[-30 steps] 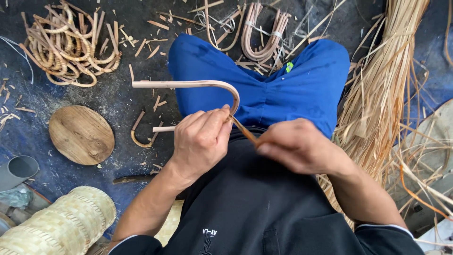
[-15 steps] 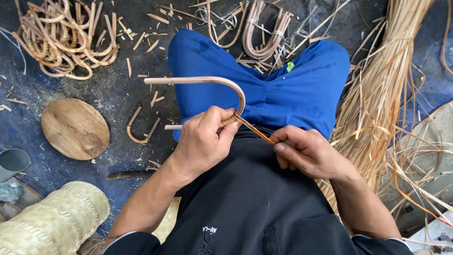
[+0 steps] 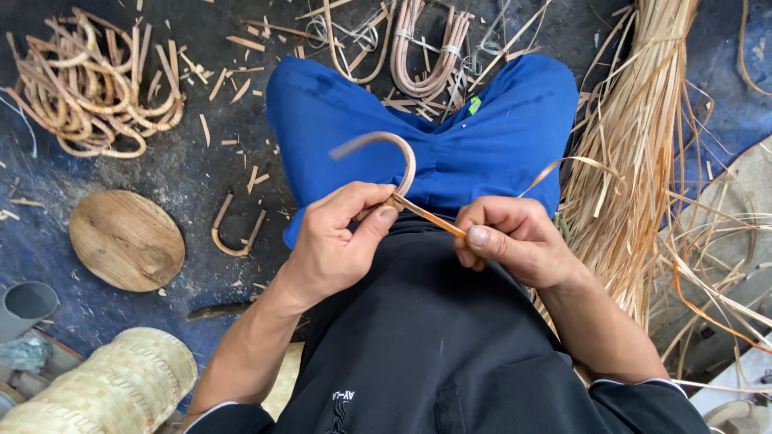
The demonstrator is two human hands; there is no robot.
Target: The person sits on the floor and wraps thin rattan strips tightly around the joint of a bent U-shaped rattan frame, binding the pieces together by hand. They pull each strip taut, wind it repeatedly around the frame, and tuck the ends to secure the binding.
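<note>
In the head view, a bent cane hook is gripped at its near end by the left hand, over the blue lap. A thin strip is pinched taut by the closed right hand. The hook's far tip is blurred.

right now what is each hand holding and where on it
The left hand grips the curved cane handle at its lower end, near the wrap. The right hand pinches the thin strip at its free end.
</note>
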